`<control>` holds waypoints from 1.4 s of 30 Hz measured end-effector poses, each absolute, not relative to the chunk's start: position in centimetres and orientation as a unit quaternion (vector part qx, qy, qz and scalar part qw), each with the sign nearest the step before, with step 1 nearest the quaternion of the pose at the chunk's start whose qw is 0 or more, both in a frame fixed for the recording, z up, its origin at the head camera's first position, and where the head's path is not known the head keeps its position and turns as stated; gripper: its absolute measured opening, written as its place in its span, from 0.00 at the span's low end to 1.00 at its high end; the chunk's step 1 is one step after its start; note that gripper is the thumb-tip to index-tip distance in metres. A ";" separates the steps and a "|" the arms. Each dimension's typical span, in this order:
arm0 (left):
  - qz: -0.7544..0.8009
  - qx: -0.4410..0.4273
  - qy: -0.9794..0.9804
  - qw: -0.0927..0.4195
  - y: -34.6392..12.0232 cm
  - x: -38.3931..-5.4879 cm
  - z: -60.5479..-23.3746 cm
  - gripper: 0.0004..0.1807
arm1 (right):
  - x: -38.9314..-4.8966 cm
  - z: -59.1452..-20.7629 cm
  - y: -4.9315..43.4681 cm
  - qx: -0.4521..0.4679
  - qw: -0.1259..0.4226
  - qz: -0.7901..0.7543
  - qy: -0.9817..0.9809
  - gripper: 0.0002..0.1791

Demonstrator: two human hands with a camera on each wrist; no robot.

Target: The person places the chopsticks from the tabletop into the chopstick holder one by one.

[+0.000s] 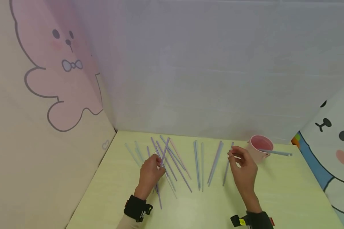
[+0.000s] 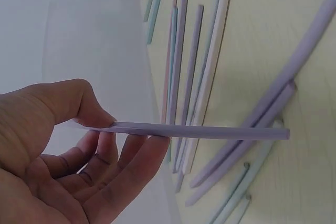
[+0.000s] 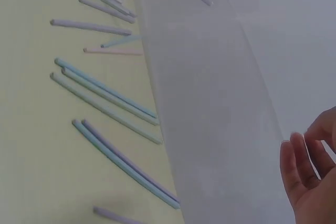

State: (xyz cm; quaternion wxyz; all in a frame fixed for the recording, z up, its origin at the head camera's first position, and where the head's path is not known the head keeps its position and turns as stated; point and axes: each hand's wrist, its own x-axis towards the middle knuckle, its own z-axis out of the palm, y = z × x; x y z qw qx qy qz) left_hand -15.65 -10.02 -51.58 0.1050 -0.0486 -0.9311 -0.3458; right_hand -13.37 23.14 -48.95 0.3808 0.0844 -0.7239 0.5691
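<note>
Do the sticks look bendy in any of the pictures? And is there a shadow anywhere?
Head view: the sticks look straight, and a faint, soft shadow lies on the table near the right hand; right wrist view: several sticks curve, probably from the lens; left wrist view: the held stick looks straight, dimly lit.
</note>
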 end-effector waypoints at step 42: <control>-0.459 -0.268 -0.836 0.139 -2.3 -12.6 -51.2 0.15 | -12.3 -48.7 14.6 0.157 0.152 0.724 -0.655 0.14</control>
